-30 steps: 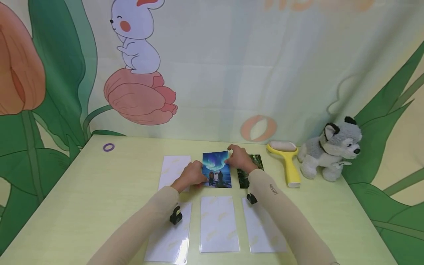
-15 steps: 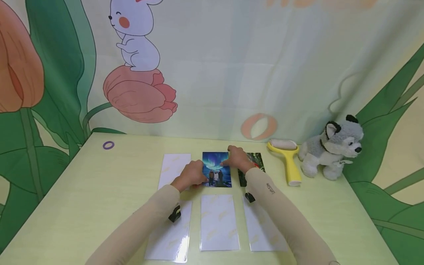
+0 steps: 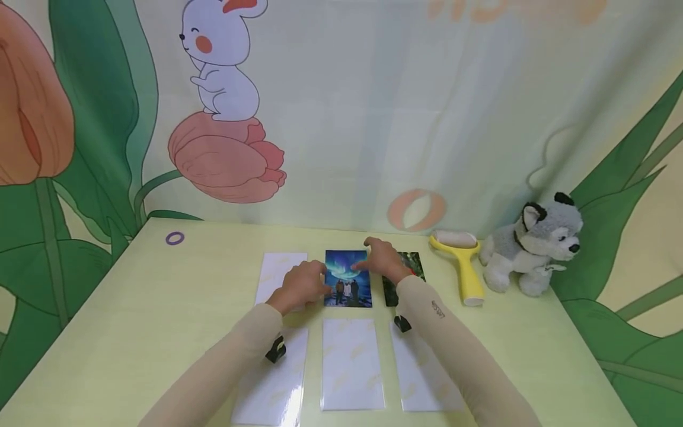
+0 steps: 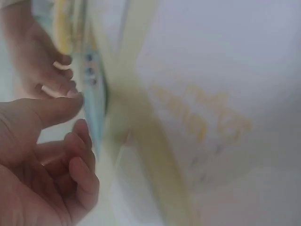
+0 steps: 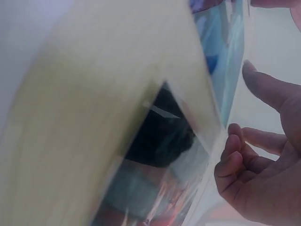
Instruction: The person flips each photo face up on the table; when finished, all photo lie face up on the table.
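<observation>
A blue aurora photo (image 3: 347, 290) with several people in it lies flat at the middle of the back row. My left hand (image 3: 301, 286) is at its left edge, thumb and fingers apart and loosely bent; in the left wrist view, whether the thumb (image 4: 63, 108) touches the photo is unclear. At the upper right of the photo is my right hand (image 3: 385, 260), its thumb reaching over the picture. In the right wrist view the thumb (image 5: 268, 87) and bent fingers (image 5: 230, 165) have a gap between them. Neither hand holds anything.
A dark green photo (image 3: 391, 292) lies partly under the right forearm. White sheets (image 3: 352, 365) make up the front row; another (image 3: 274, 267) is back left. A yellow-handled roller (image 3: 469, 279), a plush husky (image 3: 533, 249) and a purple ring (image 3: 175, 238) sit toward the back.
The raised top edge of the aurora photo has come down flat on the table. The left hand has drawn slightly left from the photo; the right thumb has let go of its edge.
</observation>
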A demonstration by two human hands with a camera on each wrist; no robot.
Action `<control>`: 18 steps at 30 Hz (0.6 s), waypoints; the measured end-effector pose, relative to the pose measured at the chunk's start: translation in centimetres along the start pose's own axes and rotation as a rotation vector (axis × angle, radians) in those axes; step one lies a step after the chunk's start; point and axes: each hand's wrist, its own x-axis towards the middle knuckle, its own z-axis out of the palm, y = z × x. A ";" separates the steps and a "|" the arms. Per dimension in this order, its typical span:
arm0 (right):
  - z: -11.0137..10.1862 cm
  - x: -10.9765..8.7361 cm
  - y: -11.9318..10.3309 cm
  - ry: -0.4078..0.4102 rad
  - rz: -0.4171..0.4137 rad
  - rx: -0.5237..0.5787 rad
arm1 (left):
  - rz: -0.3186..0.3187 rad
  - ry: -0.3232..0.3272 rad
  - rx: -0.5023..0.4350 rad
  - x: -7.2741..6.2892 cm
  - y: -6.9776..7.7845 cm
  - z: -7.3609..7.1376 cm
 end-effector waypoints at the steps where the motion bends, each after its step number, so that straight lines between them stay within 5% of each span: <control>1: 0.0 0.0 0.0 0.005 -0.016 0.019 | 0.009 0.012 -0.012 0.0 -0.3 -0.2; 9: 0.4 0.5 -1.6 -0.033 -0.172 0.125 | 0.124 0.058 -0.102 -0.6 -5.7 -3.7; 18: 1.8 1.0 -4.3 -0.149 -0.285 0.114 | 0.185 -0.066 0.017 -1.9 -11.2 -5.3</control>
